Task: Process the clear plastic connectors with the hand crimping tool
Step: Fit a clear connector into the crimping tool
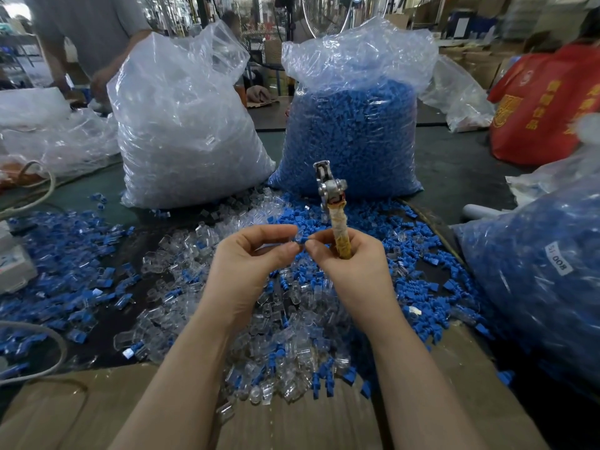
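Cardboard [292,427] is lying closest to me, under my forearms. Left of my fingers, blue pieces [65,287] are scattering over the surface [97,190]. My left hand [246,264] is pinching a clear plastic connector [299,239] between thumb and forefinger, and my right hand [350,264] is meeting it fingertip to fingertip while curling around the taped handle of the hand crimping tool [331,206], which is standing upright. Below both hands, loose clear connectors [285,345] are piling up. Beyond my fingers are standing a clear-filled bag [181,125] and a blue-filled bag [354,131].
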{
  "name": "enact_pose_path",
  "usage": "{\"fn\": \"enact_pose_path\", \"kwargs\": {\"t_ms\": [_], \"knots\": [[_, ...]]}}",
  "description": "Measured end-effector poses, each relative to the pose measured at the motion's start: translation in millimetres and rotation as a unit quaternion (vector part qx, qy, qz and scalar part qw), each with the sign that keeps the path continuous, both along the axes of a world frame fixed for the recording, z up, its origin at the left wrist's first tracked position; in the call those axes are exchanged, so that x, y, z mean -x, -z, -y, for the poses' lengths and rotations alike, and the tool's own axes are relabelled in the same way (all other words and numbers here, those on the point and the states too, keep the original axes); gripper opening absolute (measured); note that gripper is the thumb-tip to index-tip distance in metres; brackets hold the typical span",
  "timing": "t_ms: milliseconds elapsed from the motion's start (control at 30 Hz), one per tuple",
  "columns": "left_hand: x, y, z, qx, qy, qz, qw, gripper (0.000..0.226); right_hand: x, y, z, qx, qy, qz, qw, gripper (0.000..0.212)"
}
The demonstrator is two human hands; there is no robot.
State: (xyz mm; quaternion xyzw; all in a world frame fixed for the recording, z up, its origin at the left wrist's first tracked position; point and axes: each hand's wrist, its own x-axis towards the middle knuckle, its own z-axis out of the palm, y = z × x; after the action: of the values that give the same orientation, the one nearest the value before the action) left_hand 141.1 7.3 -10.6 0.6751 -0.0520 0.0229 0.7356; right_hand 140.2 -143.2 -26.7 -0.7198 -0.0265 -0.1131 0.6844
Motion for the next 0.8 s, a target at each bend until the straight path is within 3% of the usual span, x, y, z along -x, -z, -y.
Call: {"fn": "enact_pose_path", "kwargs": {"t_ms": [433,667,800], "knots": [[-1.1,2.0,1.7,-0.016,-0.027,0.003,0.999,0.028,1.8,0.9,-1.0,0.036,-0.020,0.026,0.999,0.017],[-5.0,1.0,-0.6,0.134,-0.015,-0.033,0.990,0.026,-0.2,2.4,9.7,0.062,-0.044,0.013,0.997,0.011],[-7.1,1.1,-2.1,0.149,-0.019,-0.013,0.989,0.030,-3.0,4.9,15.0,0.102,-0.064,-0.006,0.993,0.011]]}}
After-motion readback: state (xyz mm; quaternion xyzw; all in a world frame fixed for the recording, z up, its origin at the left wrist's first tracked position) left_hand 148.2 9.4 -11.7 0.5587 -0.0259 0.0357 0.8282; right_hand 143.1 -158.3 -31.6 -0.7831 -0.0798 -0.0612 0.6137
